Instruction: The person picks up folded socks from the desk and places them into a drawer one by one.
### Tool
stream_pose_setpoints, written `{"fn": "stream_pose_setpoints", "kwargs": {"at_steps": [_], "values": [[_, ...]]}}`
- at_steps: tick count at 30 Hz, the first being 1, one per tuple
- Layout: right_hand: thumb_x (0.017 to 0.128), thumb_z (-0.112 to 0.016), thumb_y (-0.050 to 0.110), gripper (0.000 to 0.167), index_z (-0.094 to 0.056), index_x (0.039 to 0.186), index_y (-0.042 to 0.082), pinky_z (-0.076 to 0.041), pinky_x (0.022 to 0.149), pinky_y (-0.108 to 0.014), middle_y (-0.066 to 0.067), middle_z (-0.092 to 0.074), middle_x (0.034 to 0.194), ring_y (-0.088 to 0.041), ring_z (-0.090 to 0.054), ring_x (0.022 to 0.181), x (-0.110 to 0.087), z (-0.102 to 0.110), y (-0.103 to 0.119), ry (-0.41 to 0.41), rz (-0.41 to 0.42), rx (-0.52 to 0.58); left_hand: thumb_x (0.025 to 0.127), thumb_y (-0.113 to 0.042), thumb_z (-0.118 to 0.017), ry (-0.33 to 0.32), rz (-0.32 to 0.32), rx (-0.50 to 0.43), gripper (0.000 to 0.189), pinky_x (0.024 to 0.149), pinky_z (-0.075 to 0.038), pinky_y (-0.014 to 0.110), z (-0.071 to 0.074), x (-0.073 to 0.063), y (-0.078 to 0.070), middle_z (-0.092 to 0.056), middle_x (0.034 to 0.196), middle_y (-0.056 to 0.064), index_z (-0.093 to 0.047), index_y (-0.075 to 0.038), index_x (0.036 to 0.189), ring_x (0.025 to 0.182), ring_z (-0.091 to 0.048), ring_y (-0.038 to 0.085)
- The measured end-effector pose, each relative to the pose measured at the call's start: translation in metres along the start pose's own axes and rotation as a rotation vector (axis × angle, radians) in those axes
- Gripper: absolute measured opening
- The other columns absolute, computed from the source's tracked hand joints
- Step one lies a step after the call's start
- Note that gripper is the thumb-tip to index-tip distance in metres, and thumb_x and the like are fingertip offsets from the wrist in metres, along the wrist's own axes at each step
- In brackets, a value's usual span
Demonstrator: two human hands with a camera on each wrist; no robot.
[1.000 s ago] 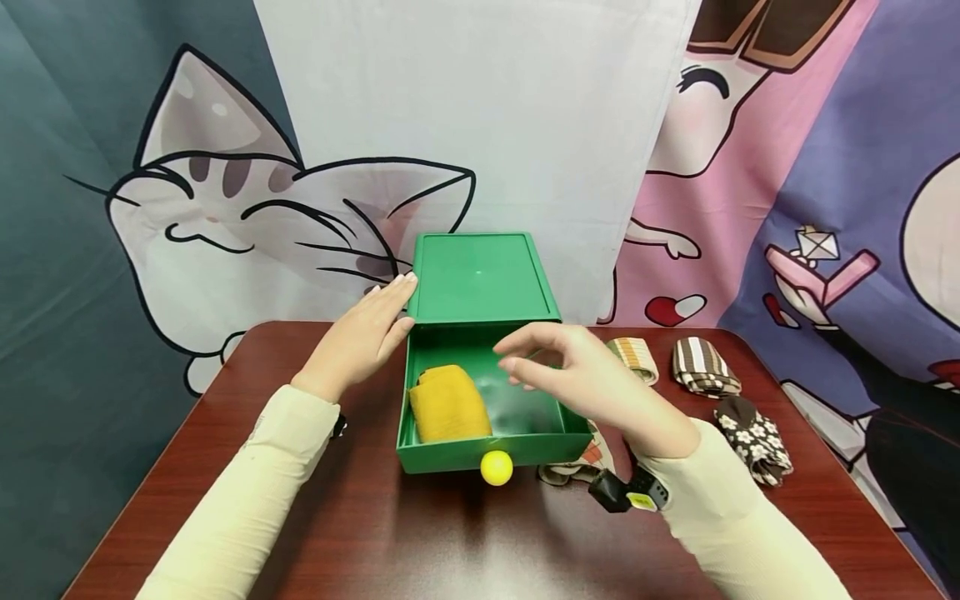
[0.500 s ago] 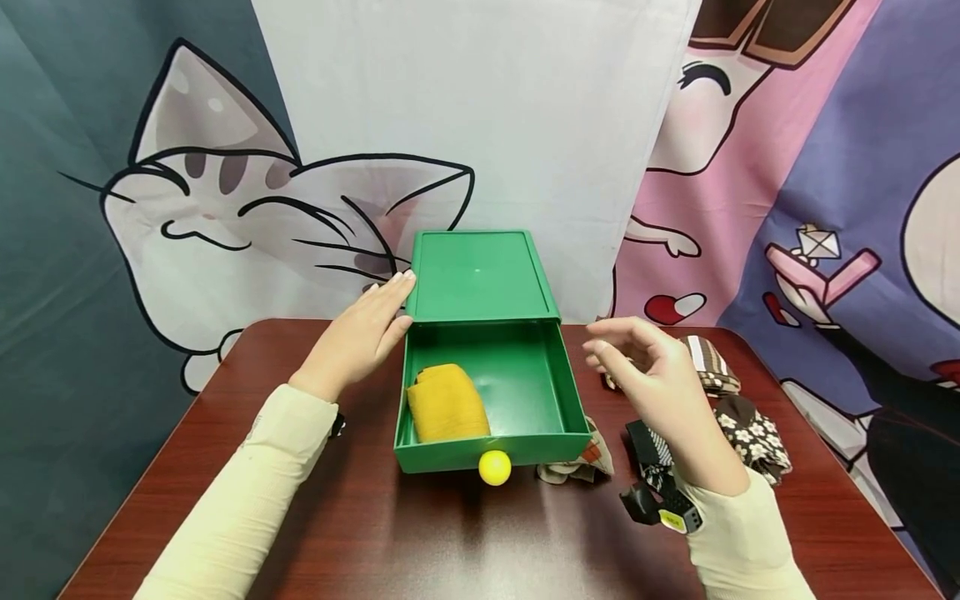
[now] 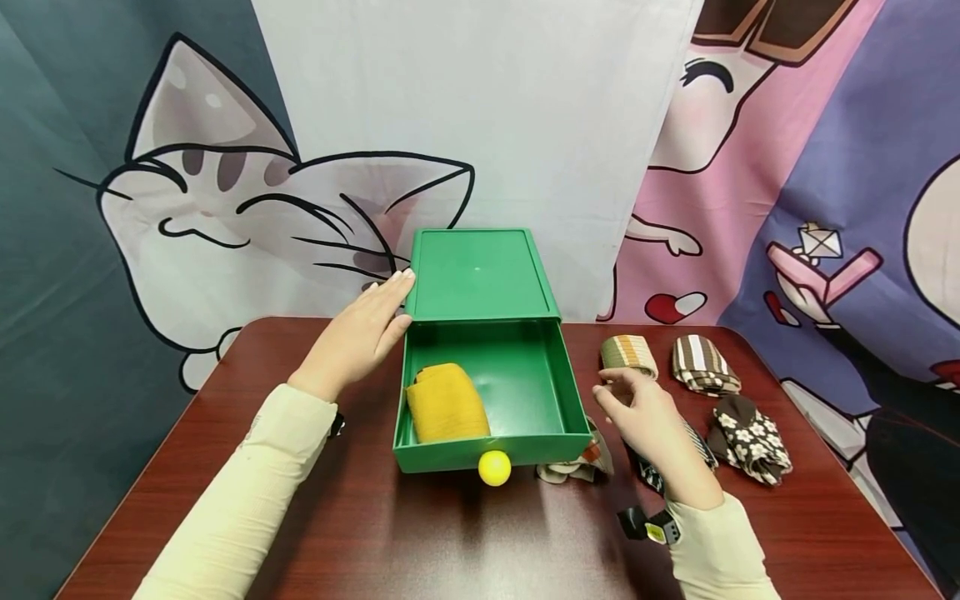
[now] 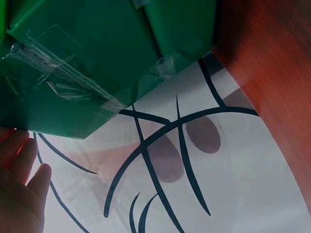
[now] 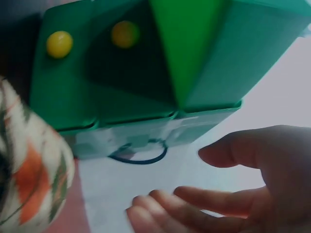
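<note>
My left hand [image 3: 352, 342] lies with straight fingers against the left edge of the green drawer cabinet [image 3: 480, 275]. Its fingertips show beside the cabinet's side in the left wrist view. In the pulled-out top drawer [image 3: 532, 392] sits a mustard-yellow rolled sock [image 3: 448, 404] at the left. On the right, my right hand [image 3: 648, 421] hovers with loosely bent fingers and nothing in its grasp. It partly hides a dark striped rolled sock [image 3: 699, 446]; just beyond its fingertips lies a cream sock roll with orange stripes [image 3: 628, 353].
Right of these lie a brown-and-white striped sock roll [image 3: 703, 365] and a brown flowered one [image 3: 752, 442]. A diamond-patterned sock roll [image 3: 577, 468] sits partly behind the drawer's front right corner. Yellow ball knobs [image 3: 494, 468] stick out from the drawer fronts. A printed curtain [image 3: 525, 108] hangs behind the table.
My right hand has moved from above the drawer out to the right, then down over the socks on the table. The left hand has stayed at the cabinet's edge.
</note>
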State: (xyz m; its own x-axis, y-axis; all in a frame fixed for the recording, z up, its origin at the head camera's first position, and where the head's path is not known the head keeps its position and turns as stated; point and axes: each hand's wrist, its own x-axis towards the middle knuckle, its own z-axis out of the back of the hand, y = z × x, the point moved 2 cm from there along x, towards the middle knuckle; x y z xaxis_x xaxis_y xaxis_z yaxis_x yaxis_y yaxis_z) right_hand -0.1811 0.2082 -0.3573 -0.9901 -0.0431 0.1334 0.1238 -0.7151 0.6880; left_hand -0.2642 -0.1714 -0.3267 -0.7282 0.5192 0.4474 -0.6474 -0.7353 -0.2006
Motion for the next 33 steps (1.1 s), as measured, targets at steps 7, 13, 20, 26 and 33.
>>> {"fn": "stream_pose_setpoints", "kwargs": {"at_steps": [7, 13, 20, 26, 33], "values": [[0.099, -0.063, 0.028, 0.045, -0.063, 0.128, -0.007, -0.053, 0.092, -0.056, -0.025, -0.069, 0.119, -0.04, -0.067, 0.109, -0.001, -0.017, -0.016, 0.12, -0.072, -0.138, 0.109, -0.026, -0.048, 0.0, -0.004, 0.002, 0.059, 0.126, -0.017, 0.044, 0.0, 0.0, 0.0, -0.032, 0.163, 0.015, -0.03, 0.001, 0.158, 0.151, -0.028, 0.029], [0.099, -0.062, 0.03, 0.05, -0.061, 0.125, -0.013, -0.055, 0.088, -0.055, -0.024, -0.072, 0.109, -0.04, -0.068, 0.104, -0.001, -0.031, -0.024, 0.185, -0.115, -0.152, 0.109, -0.025, -0.048, 0.0, 0.0, -0.002, 0.059, 0.126, -0.017, 0.043, -0.001, 0.001, 0.0, -0.033, 0.163, 0.015, -0.03, 0.001, 0.158, 0.151, -0.028, 0.029], [0.084, -0.068, 0.016, 0.033, -0.067, 0.107, -0.008, -0.055, 0.069, -0.039, -0.013, -0.071, 0.092, -0.023, -0.065, 0.077, -0.001, -0.04, -0.033, 0.181, -0.145, -0.15, 0.109, -0.025, -0.048, -0.006, -0.005, -0.006, 0.059, 0.126, -0.018, 0.045, -0.001, 0.002, -0.001, -0.032, 0.163, 0.015, -0.03, 0.001, 0.158, 0.151, -0.029, 0.03], [0.077, -0.071, 0.009, 0.037, -0.065, 0.108, -0.011, -0.055, 0.056, -0.029, -0.011, -0.07, 0.084, -0.016, -0.063, 0.061, 0.001, -0.048, -0.042, 0.177, -0.2, -0.054, 0.108, -0.023, -0.049, -0.013, -0.007, -0.007, 0.058, 0.126, -0.018, 0.045, -0.003, 0.002, -0.002, -0.033, 0.163, 0.015, -0.03, 0.001, 0.158, 0.151, -0.029, 0.029], [0.077, -0.079, 0.018, 0.043, -0.068, 0.109, -0.009, -0.057, 0.07, -0.038, -0.011, -0.072, 0.09, -0.022, -0.065, 0.078, 0.004, -0.054, -0.046, 0.145, -0.164, -0.088, 0.108, -0.023, -0.048, -0.021, -0.012, 0.0, 0.057, 0.126, -0.019, 0.044, -0.003, 0.002, -0.002, -0.034, 0.162, 0.016, -0.031, 0.002, 0.157, 0.151, -0.03, 0.03]]}}
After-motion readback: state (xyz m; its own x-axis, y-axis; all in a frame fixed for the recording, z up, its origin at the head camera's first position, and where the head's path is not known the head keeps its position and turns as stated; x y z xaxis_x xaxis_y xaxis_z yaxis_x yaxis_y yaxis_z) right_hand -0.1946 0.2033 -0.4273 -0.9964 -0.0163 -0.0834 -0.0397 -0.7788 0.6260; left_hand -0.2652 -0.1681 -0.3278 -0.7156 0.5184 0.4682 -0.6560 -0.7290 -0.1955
